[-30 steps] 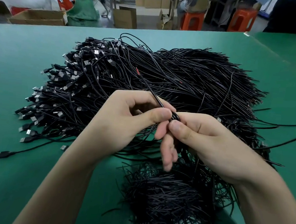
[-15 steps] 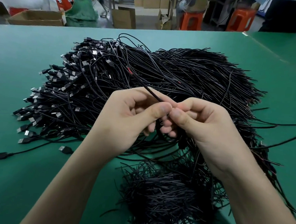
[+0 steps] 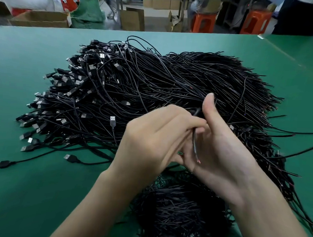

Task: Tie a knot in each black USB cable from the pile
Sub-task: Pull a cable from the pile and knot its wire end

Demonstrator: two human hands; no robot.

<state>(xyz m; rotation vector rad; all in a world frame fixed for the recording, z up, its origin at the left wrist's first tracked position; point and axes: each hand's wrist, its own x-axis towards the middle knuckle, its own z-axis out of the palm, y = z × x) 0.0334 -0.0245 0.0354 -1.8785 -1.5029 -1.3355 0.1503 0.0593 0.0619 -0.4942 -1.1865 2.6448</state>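
A big pile of black USB cables [image 3: 154, 85] covers the middle of the green table [image 3: 19, 192], plugs to the left, bare ends to the right. Over its near edge both hands work one black cable [image 3: 194, 146]. My left hand [image 3: 150, 145] pinches it from the left. My right hand [image 3: 221, 151] is turned palm-left with the thumb pointing up. The cable's free end with red and bare wire tips hangs down across the right palm. Where the cable runs behind the fingers is hidden.
A second, smaller heap of black cables [image 3: 179, 216] lies close to me, under my forearms. Loose USB plugs [image 3: 69, 157] trail off the pile's left side. Beyond the table's far edge stand cardboard boxes [image 3: 41, 18] and orange stools [image 3: 203, 22].
The cable end that stuck up and left from my fingers has swung down and now hangs across my right palm. My right hand has rotated, thumb raised. Both hands shifted slightly right.
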